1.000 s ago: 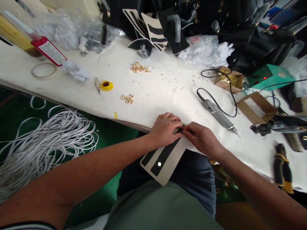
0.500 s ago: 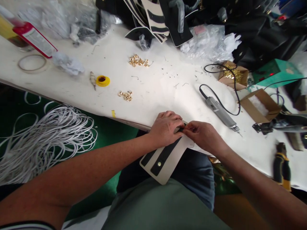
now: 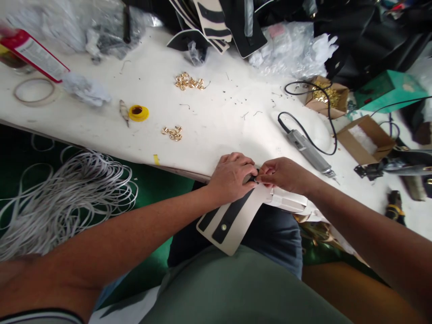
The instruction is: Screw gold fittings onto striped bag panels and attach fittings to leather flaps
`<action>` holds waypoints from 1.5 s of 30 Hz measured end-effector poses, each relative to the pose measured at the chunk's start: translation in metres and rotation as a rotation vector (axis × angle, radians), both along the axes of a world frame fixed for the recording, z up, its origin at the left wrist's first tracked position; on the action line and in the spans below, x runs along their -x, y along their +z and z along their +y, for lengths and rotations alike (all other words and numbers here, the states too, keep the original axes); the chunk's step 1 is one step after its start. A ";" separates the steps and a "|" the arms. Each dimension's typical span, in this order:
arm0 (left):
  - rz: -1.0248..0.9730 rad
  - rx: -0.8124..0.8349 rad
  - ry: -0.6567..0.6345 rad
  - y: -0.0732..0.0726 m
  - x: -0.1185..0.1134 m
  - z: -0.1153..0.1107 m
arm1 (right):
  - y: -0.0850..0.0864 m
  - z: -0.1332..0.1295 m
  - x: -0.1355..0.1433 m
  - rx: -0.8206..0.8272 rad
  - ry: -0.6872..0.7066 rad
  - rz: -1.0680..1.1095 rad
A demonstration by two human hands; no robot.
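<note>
At the near edge of the tabletop (image 3: 216, 121), grips the top end of the panel (image 3: 232, 220) with the left hand (image 3: 232, 177), fingers curled over it and thumb tucked against the black stripe. Meets it with the right hand (image 3: 286, 175), fingertips pinched shut on something small and dark at the stripe's end; cannot tell what the pinch holds. Keeps the panel half on the tabletop and half hanging over the lap, stud (image 3: 223, 227) showing on the lower stripe.

Since a second ago, has drawn the right hand up and in toward the left, so that the two sets of fingertips now touch. Has lifted the right wrist off the panel, baring a white piece (image 3: 286, 200) beneath it. Has barely shifted the left hand or the panel.

Reads as fine work closing in on one spot at the stripe's end, with the left hand as clamp and the right doing the fiddling; looks to be mid-step, not finished.

Leaves the corded tool (image 3: 308, 153) untouched on the tabletop just beyond the right hand, the gold fittings (image 3: 172, 132) near the left, the yellow reel (image 3: 137, 112) farther off, and the white cord (image 3: 67, 193) heaped below the edge.
</note>
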State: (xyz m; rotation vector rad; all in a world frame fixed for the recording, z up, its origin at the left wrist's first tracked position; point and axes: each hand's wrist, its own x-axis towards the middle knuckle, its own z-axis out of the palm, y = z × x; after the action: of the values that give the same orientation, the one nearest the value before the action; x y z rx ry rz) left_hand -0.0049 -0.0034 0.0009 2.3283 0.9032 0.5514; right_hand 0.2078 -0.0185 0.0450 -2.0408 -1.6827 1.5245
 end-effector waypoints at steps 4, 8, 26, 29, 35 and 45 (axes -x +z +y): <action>0.007 -0.004 0.007 0.001 0.000 0.000 | -0.004 -0.007 0.002 -0.075 -0.007 -0.018; 0.019 -0.008 0.006 0.002 0.001 -0.001 | -0.012 -0.024 0.006 -0.139 -0.170 0.042; 0.014 -0.031 0.004 0.000 0.000 -0.001 | -0.004 -0.023 0.007 -0.053 -0.215 0.083; 0.012 -0.035 -0.003 0.000 0.000 -0.002 | -0.004 -0.016 0.007 -0.021 -0.205 0.071; -0.001 -0.044 0.012 -0.001 0.001 -0.001 | -0.002 -0.013 0.007 0.014 -0.176 0.086; 0.004 -0.036 0.012 0.002 0.000 -0.001 | -0.006 -0.026 0.008 -0.075 -0.169 0.120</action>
State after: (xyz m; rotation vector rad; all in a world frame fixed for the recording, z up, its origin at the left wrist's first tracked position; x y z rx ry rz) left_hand -0.0054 -0.0047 0.0028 2.3583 0.9168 0.5734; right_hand 0.1999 -0.0446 0.0392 -1.9564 -1.4617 1.4743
